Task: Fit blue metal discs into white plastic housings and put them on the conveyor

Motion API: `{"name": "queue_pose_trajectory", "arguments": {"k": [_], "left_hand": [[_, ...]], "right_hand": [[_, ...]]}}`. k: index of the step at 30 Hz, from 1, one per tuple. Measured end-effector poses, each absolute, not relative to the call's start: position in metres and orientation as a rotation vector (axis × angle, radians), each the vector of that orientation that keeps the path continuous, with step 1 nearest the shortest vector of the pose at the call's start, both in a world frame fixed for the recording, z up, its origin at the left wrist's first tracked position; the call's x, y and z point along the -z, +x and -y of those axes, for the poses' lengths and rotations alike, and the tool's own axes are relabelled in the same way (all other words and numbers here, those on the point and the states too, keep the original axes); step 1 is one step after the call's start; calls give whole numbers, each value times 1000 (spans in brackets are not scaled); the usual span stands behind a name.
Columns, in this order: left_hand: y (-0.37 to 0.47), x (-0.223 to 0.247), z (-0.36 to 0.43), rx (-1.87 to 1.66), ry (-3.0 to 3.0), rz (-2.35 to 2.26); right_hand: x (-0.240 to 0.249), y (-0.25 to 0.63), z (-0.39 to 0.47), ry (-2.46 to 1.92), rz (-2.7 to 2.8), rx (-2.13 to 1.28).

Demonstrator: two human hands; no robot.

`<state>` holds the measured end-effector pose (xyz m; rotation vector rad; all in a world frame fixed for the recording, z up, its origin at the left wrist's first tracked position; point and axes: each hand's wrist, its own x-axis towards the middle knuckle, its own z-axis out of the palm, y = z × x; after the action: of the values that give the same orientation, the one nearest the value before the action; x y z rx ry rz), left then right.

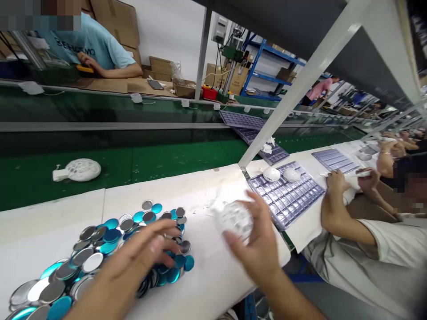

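My right hand grips a round white plastic part with a patterned, openwork-looking face, held above the white work surface. Motion blurs the part somewhat, and its far edge blends into the white behind it. To the left, my left hand hovers over or touches a heap of round metal discs, some silver and some shiny blue. Its fingers are apart and slightly bent, with no disc visibly held. The hand and forearm hide part of the heap.
A similar white part lies on the green conveyor belt. Two white domed parts rest on a compartmented plastic tray at right. A slanting metal post rises beyond the bench. A co-worker's arms are close on the right.
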<state>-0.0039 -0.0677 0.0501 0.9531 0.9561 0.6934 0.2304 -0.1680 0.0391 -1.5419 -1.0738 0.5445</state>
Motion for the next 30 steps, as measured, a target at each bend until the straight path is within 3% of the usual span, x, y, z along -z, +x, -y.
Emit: {"name": "queue_pose_trajectory", "arguments": {"k": [4,9,14,20,26,30], "left_hand": [[27,-63,108,-686,309,-986],[3,-58,82,-843,334,-1059],[-3,-58,82,-769,366,-1025],[3,-59,90,-740,453,-1004],[3,-52,99,-770,550,-965],[3,-49,106,-761,548,-989]], "right_hand": [[-34,174,158,-1346,1347,-689],[-13,203,138,-1340,1967,-579],[14,216,129,-1386,2383,-372],[6,219,126,-1272,2357,-384],[-46,205,158,-1331,1687,-980],[-60,181,157,-1275,1547,-954]]}}
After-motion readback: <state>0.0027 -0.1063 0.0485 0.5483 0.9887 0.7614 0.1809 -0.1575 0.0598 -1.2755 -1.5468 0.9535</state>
